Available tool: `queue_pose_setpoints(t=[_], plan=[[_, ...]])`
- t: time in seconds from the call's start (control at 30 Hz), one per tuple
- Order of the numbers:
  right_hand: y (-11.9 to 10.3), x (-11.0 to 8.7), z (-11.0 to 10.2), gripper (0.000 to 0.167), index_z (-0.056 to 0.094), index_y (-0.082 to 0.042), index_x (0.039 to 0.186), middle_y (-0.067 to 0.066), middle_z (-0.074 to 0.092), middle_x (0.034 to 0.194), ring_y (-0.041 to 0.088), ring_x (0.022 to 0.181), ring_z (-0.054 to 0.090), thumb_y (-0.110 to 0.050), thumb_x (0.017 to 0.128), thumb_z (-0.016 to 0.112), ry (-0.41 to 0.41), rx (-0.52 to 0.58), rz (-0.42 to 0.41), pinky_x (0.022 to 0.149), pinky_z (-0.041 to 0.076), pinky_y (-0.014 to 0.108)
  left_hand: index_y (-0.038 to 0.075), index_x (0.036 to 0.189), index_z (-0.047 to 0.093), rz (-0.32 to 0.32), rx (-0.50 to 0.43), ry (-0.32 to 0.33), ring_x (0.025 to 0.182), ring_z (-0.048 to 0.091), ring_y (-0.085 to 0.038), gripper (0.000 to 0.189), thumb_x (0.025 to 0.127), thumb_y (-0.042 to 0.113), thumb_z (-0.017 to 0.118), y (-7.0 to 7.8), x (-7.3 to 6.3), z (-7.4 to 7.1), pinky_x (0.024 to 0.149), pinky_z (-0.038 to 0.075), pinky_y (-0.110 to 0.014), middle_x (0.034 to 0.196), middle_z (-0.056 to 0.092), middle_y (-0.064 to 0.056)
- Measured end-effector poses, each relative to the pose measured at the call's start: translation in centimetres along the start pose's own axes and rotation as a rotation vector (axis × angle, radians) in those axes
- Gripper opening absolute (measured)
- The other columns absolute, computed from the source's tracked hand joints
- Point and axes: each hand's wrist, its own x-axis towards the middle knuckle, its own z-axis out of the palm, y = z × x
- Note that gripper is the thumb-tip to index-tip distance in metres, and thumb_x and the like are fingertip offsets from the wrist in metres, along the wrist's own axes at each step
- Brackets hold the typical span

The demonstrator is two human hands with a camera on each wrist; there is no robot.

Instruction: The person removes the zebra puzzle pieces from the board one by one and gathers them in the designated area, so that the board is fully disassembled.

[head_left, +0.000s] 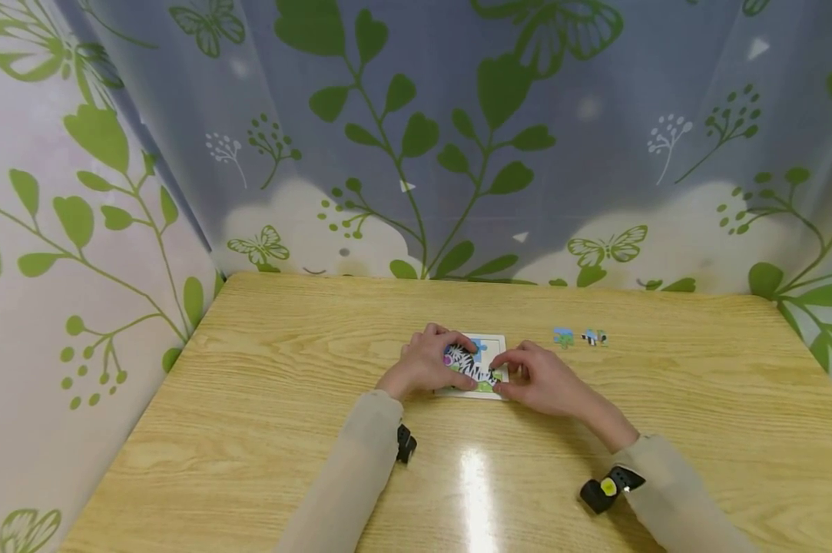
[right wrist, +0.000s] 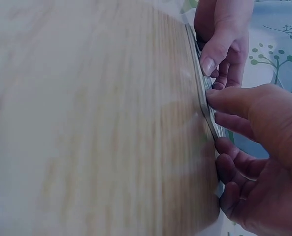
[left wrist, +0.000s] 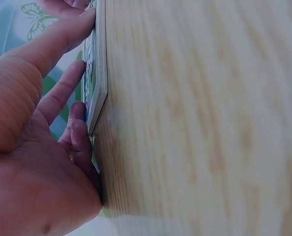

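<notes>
A small jigsaw puzzle [head_left: 502,344] with a zebra picture and a pale frame lies flat on the wooden table. My left hand [head_left: 425,365] rests over its left side, thumb and forefinger spread across the picture. In the left wrist view the puzzle board [left wrist: 100,64] shows edge-on, with the left thumb [left wrist: 62,39] on its face. My right hand [head_left: 547,380] is at the right edge. Its thumb and forefinger pinch a puzzle piece [head_left: 496,375] at the lower right corner, partly hidden by the fingers. In the right wrist view the right thumb [right wrist: 234,101] touches the board.
Two loose puzzle pieces lie right of the board: a blue and green one [head_left: 563,336] and a black, white and blue one [head_left: 593,338]. A leaf-printed curtain [head_left: 443,192] stands behind the wooden table [head_left: 284,369]. Black wrist cameras [head_left: 601,495] are strapped to both sleeves.
</notes>
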Motion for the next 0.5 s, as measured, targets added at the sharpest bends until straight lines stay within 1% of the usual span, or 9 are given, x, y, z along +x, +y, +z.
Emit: queue_pose_setpoints(t=[0.2, 0.4, 0.5], plan=[[-0.05, 0.18, -0.11, 0.025, 0.072, -0.013, 0.111, 0.005, 0.056, 0.092, 0.014, 0.077, 0.047, -0.021, 0.089, 0.079, -0.023, 0.027, 0.026, 0.068, 0.04, 0.028, 0.033, 0.125, 0.067, -0.003, -0.003, -0.005, 0.118, 0.042, -0.029, 0.047, 0.082, 0.039, 0.085, 0.16, -0.06, -0.11, 0.095, 0.032, -0.042, 0.143, 0.044, -0.006], [-0.19, 0.25, 0.05, 0.024, 0.07, -0.013, 0.109, 0.005, 0.057, 0.092, 0.014, 0.079, 0.047, -0.019, 0.088, 0.079, -0.006, 0.036, 0.04, 0.071, 0.04, 0.029, 0.033, 0.124, 0.067, -0.008, -0.002, -0.001, 0.119, 0.042, -0.029, 0.046, 0.082, 0.039, 0.086, 0.25, -0.03, -0.14, 0.097, 0.032, -0.044, 0.143, 0.044, -0.006], [-0.28, 0.17, 0.1, 0.024, 0.07, -0.012, 0.108, 0.005, 0.059, 0.092, 0.014, 0.08, 0.049, -0.018, 0.087, 0.08, 0.002, 0.062, 0.045, 0.072, 0.041, 0.028, 0.034, 0.124, 0.066, -0.011, 0.0, -0.006, 0.119, 0.041, -0.029, 0.047, 0.081, 0.04, 0.086, 0.27, -0.04, -0.04, 0.098, 0.032, -0.044, 0.144, 0.044, -0.006]])
